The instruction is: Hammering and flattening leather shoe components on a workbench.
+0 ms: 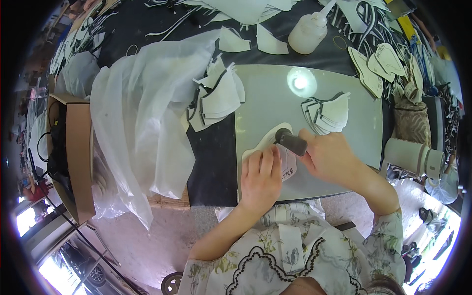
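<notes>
On a pale glossy board (309,78), my left hand (260,179) lies with its fingers stretched over a white curved template (290,169) bearing handwriting. The fingers hide part of this flat piece. My right hand (332,155) is closed round a thick, dark cylindrical tool (292,141) that slants toward the template's upper edge, close to my left fingertips. The tool's exact kind does not show. Just beyond the right hand lies a fanned stack of white cut pieces with dark edging (329,113). Similar edged pieces (219,101) are heaped at the board's left edge.
A translucent plastic sheet (147,113) drapes over the left side, beside an open cardboard box (78,157). At the far side stands a white squeeze bottle (308,33). More templates (376,66) lie at right, above a pale cylindrical machine part (413,156).
</notes>
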Demonstrator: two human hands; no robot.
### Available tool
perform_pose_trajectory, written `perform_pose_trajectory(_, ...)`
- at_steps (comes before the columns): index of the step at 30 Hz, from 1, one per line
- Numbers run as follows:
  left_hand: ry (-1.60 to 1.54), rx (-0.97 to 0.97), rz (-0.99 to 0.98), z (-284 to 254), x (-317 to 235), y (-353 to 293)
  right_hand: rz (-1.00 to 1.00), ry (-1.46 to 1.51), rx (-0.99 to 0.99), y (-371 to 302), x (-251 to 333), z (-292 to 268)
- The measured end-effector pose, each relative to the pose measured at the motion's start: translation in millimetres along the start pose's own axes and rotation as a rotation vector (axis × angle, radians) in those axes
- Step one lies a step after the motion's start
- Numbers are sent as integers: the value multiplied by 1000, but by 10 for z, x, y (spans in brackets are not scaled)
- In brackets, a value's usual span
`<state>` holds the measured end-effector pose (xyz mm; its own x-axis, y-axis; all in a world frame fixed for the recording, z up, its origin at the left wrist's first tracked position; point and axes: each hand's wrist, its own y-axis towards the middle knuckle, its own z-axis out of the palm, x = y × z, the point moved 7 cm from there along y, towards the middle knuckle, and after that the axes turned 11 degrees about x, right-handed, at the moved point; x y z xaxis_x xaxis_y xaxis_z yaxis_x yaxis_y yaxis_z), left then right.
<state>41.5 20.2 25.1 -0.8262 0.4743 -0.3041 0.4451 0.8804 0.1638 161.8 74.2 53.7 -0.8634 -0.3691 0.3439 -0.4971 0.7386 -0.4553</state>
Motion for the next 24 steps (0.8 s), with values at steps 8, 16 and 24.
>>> perform_pose_trajectory(8,-263,-91,-114,-90,202,-69,34,-12,51,32,-7,75)
perform_pose_trajectory(16,36,46,142,-84,65,-82,3,79,27,39,-60,103)
perform_pose_trajectory(24,37,50,158,-75,42,-61,-29,61,-25,-47,82,22)
